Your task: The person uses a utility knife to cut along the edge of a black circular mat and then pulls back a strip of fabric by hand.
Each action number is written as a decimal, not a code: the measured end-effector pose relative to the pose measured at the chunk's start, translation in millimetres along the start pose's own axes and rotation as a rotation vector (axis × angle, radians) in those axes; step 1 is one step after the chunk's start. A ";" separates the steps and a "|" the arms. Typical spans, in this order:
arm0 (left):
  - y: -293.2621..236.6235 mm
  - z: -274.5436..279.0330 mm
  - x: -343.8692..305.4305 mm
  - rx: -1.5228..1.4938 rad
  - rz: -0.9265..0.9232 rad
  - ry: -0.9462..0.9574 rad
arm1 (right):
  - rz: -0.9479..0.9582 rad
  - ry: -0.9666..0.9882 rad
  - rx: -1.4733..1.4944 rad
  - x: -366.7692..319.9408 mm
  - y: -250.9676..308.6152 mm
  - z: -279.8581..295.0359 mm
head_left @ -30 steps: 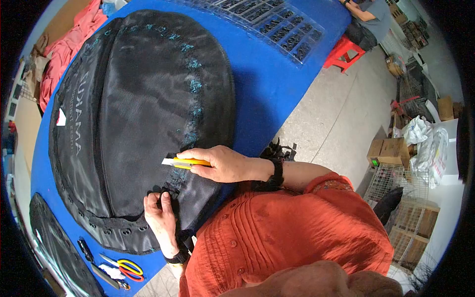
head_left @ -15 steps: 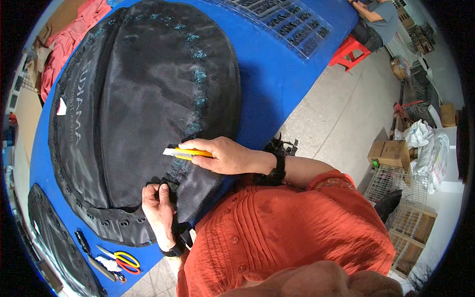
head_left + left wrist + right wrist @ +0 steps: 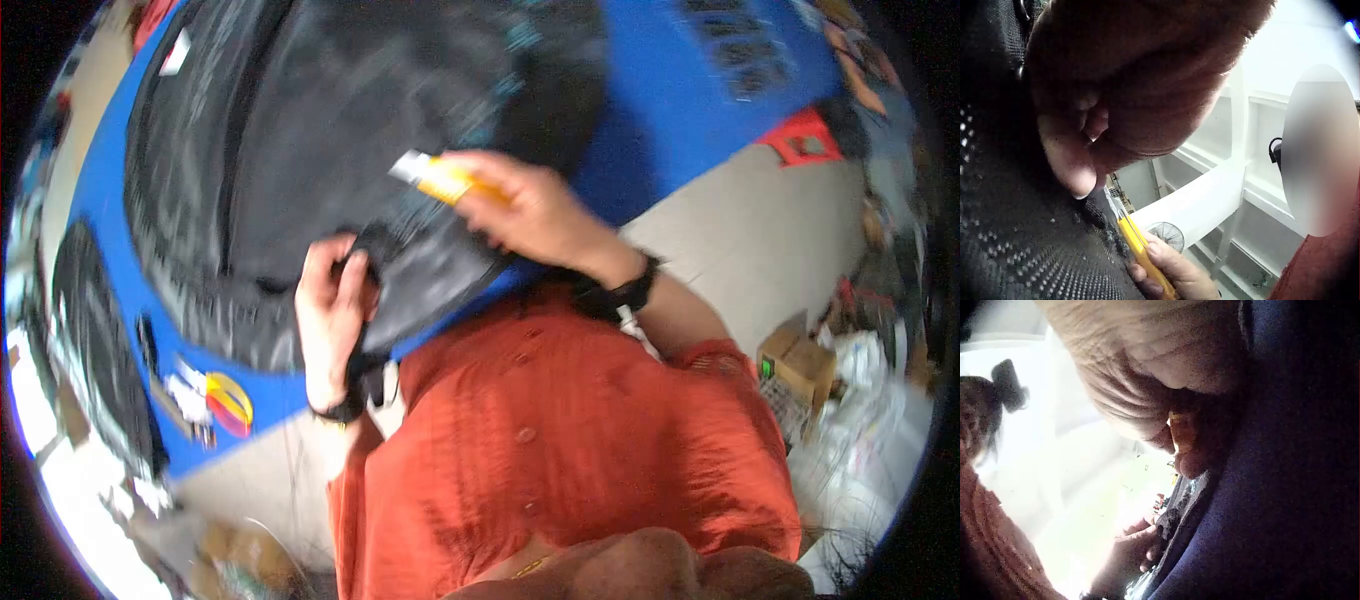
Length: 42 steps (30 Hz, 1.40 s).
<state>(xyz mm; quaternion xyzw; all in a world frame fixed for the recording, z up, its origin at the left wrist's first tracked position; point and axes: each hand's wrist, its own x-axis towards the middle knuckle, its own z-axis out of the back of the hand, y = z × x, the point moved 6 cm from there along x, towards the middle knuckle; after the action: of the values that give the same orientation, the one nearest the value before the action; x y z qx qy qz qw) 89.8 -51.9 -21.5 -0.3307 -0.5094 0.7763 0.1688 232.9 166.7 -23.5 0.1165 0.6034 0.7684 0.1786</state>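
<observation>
A large round black fabric cover (image 3: 300, 130) with teal stitching lies on a blue table (image 3: 660, 90). My right hand (image 3: 520, 205) grips a yellow utility knife (image 3: 440, 175), its blade end pointing left over the cover's near edge. In the left wrist view the knife (image 3: 1141, 250) shows yellow in that hand's fingers. My left hand (image 3: 335, 290) pinches a fold of the black cover (image 3: 1016, 237) at its near rim, just below the knife. In the right wrist view the yellow knife (image 3: 1180, 428) shows in the palm, with the left hand (image 3: 1132, 550) beyond.
Red and yellow scissors (image 3: 228, 403) and small tools lie on the table's near left edge. Another black fabric piece (image 3: 90, 340) lies at the far left. A red stool (image 3: 805, 135) and a cardboard box (image 3: 800, 365) stand on the floor at right.
The head view has swung and blurred. My right hand has lifted the knife up and to the right off the seam. My left hand has pulled the cover's edge up.
</observation>
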 end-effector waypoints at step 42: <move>30.1 25.8 -216.8 -0.297 -0.167 0.590 | -0.061 0.072 -0.096 -6.7 -10.5 1.4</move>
<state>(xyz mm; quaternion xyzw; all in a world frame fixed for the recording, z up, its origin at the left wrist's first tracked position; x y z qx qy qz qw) 231.4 -212.1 32.1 -0.5193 -0.5715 0.5478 0.3219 241.0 167.3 -33.0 0.0615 0.5752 0.7943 0.1854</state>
